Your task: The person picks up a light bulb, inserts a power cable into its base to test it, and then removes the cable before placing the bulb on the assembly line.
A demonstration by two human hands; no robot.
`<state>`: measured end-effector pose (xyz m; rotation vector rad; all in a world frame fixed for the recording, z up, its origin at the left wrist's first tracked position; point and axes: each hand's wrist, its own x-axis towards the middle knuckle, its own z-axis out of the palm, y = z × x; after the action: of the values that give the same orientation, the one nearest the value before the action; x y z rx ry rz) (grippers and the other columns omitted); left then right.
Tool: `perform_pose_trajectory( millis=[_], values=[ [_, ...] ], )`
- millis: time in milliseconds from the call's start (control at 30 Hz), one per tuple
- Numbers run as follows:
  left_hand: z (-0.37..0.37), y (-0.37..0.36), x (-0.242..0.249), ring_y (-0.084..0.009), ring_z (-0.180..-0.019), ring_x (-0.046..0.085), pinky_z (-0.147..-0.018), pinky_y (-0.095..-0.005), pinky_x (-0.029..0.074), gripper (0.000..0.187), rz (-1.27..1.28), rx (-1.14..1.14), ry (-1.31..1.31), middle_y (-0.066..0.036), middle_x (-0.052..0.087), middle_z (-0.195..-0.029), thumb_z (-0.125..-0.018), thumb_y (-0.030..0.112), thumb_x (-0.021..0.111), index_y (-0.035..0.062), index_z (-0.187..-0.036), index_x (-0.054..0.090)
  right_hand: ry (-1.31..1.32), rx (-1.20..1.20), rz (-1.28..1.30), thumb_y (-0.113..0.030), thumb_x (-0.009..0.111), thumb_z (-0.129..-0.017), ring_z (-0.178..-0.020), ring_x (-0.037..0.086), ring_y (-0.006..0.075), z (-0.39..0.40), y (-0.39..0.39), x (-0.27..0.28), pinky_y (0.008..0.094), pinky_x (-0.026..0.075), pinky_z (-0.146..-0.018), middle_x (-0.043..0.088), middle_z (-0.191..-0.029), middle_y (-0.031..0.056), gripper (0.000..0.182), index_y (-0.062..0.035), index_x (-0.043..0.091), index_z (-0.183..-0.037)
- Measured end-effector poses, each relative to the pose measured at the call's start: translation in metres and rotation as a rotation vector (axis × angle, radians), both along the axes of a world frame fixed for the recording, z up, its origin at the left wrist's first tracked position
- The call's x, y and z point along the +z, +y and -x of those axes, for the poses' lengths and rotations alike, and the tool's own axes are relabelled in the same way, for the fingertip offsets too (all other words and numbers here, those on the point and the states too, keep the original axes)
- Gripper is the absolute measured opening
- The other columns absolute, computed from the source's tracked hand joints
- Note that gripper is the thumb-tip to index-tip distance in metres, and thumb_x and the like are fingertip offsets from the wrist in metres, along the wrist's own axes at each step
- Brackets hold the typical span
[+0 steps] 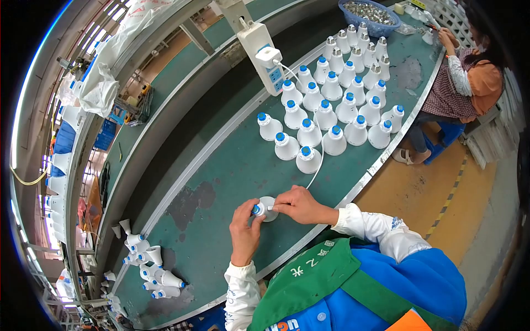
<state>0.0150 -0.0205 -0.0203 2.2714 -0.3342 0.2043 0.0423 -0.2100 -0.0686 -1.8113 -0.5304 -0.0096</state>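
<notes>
My left hand (245, 226) is closed around a white bulb housing (269, 214) with a blue cap, close over the green workbench. Its wide end faces away from me and the capped end points toward my left fingers. The fingers of my right hand (302, 204) pinch the small white plug (270, 208) of a cable against the housing's side. From there a thin white cable (317, 172) runs up past the standing bulbs to a charger (269, 55) in the power strip (259, 55). Rows of bulb housings (308, 160) with blue caps stand beyond my hands.
Loose bulb housings (160, 277) lie in a pile at the left. Bulbs with metal screw bases (356, 58) stand farther back, near a blue basket (370, 16) of metal parts. A seated co-worker (461, 83) is at the right edge of the bench (232, 171).
</notes>
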Motion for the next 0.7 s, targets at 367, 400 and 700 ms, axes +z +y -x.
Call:
perform_pose_trajectory(
  millis=[367,400,700],
  values=[
    [0.005,-0.009,0.000,-0.0314,-0.098,0.061,-0.081,-0.0367,0.051,0.044,-0.062,0.035,-0.038,-0.013,0.063,-0.109,-0.072,-0.005,0.067,0.0053,-0.114,0.060,-0.027,-0.037,-0.002,-0.020,0.063,-0.081,-0.063,0.057,0.0324,0.001,0.006,0.000,0.0403,0.037,-0.062,0.063,-0.070,0.0103,0.014,-0.0078,0.065,-0.074],
    [0.007,-0.011,-0.002,-0.0316,-0.099,0.060,-0.081,-0.0372,0.051,0.046,-0.078,0.052,-0.054,-0.013,0.062,-0.112,-0.073,-0.005,0.066,0.0061,-0.117,0.059,-0.029,-0.040,-0.004,-0.020,0.063,-0.081,-0.063,0.057,0.0324,0.001,0.005,-0.001,0.0403,0.037,-0.062,0.063,-0.070,0.0103,0.014,-0.0078,0.065,-0.074],
    [0.015,-0.033,-0.013,-0.0344,-0.098,0.058,-0.076,-0.0394,0.050,0.047,-0.287,0.135,-0.171,-0.015,0.055,-0.114,-0.076,0.004,0.067,0.0063,-0.119,0.048,-0.145,-0.023,0.125,-0.024,0.065,-0.080,-0.057,0.054,0.0298,-0.001,-0.005,0.010,0.0385,0.035,-0.064,0.062,-0.062,0.0081,0.018,-0.0082,0.065,-0.071]
  ],
)
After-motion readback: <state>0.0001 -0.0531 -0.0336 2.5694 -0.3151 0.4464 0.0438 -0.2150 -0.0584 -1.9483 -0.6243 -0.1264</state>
